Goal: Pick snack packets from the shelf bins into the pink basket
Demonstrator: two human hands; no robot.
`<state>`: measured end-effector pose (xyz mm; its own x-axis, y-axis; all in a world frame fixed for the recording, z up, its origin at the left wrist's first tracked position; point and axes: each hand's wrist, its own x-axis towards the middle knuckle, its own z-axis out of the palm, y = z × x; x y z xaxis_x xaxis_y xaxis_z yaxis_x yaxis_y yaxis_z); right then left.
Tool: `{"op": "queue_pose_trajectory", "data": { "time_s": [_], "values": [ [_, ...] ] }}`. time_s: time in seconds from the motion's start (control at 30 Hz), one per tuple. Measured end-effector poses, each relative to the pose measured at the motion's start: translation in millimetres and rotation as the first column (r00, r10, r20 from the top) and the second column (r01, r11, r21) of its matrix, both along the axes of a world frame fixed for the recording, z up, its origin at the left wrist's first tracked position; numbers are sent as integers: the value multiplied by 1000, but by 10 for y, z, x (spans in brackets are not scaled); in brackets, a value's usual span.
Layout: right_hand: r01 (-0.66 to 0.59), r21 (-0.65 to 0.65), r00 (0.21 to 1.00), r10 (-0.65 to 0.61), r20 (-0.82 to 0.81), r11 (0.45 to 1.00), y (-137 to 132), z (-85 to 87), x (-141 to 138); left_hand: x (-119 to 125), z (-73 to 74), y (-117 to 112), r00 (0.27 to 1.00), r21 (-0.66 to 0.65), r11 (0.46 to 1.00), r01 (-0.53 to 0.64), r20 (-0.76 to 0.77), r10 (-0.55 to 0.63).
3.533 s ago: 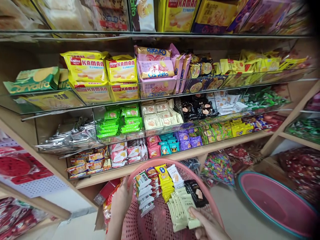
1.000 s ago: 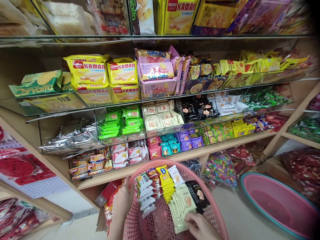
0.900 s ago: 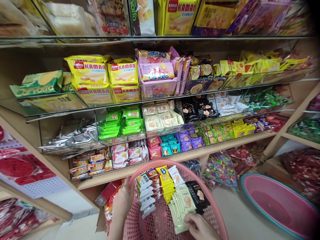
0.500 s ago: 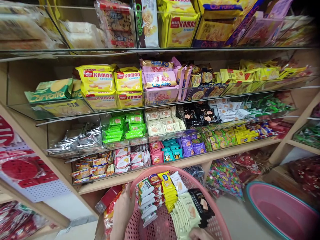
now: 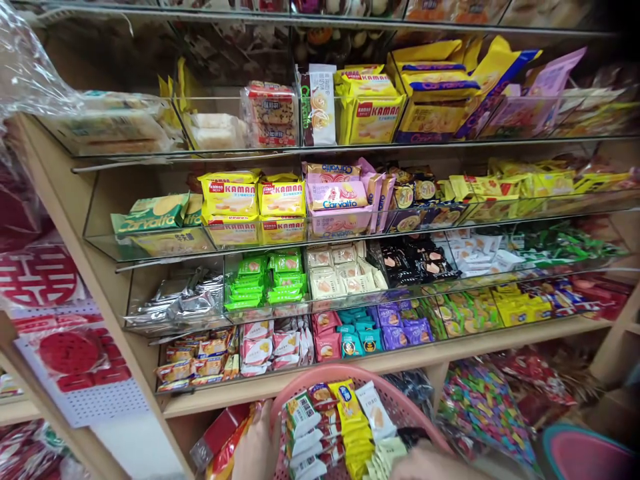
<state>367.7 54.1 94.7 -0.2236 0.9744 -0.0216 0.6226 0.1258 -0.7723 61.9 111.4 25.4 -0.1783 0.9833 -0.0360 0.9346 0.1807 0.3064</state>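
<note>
left hand (image 5: 257, 448) gripped the pink basket (image 5: 345, 369) rim below the shelf, right hand (image 5: 434, 465) beside cream packets (image 5: 387, 455), grip not discernible; judged: hold basket level, rows upright.

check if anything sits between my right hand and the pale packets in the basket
Nothing visible does. The right hand, mostly cut off at the bottom edge, lies close beside the pale packets in the basket; a black packet sits just behind them, not between.
</note>
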Motion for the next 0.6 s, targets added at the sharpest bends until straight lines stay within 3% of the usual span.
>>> {"op": "queue_pose_trajectory", "data": {
  "time_s": [0.03,0.1,0.2,0.27,0.33,0.4,0.6],
  "values": [
    [-35,32,999,35,10,999,71,217,-15,7,18,-9,1000,-7,1000,-3,5,3],
    [-254,113,963,239,126,961,291,680,-64,20,58,-27,1000,-30,1000,-8,5,8],
    [-268,418,953,176,246,868,819,1275,-178,31,88,-35,1000,-57,998,-6,-13,5],
    [-222,583,950,39,310,781,1236,1514,-269,30,79,-25,1000,-48,999,-6,-18,5],
    [-213,667,904,-115,412,714,1624,1632,-364,21,51,-13,1000,-28,1000,-3,-29,2],
    [-237,690,845,-204,494,684,1932,1674,-455,8,24,-3,999,-21,1000,-2,-42,1],
    [-260,682,785,-262,561,684,2356,1696,-636,1,56,-16,1000,-61,998,-18,-13,17]
  ]
}}
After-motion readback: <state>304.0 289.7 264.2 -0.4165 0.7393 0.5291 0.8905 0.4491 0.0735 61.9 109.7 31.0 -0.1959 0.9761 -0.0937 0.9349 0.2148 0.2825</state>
